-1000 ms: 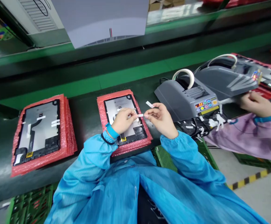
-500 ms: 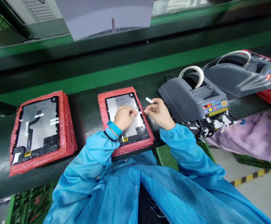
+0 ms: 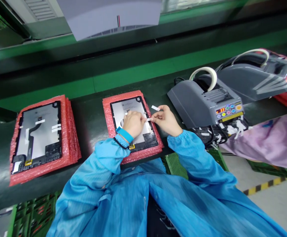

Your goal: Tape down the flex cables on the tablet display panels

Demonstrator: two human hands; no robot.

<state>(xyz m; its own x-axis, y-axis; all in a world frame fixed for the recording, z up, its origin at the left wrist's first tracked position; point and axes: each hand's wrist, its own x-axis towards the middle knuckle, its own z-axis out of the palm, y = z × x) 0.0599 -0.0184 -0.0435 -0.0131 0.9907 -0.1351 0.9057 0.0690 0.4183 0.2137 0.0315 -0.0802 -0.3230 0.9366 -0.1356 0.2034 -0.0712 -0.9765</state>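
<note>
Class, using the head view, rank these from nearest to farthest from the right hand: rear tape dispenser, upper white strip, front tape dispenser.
1. Upper white strip: held in the right hand.
2. Front tape dispenser: just to its right.
3. Rear tape dispenser: farther right, beyond the front one.

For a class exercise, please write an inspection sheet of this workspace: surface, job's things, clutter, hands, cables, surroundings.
Surface: dark bench, glossy toward its left end.
Job's things: middle panel on red bubble wrap; white strip near its right edge; left panel, also on wrap; tape dispenser, red digits lit.
Clutter: white scraps bunched below the dispenser's front.
Hands: left hand over the middle panel, beside the strip; right hand at the strip's outer end, with a second strip sticking out from it. Firmness of either grip: unclear.
Cables: black cable behind the dispenser.
Surroundings: another dispenser, co-worker's lilac sleeve, green crate, striped floor tape.
</note>
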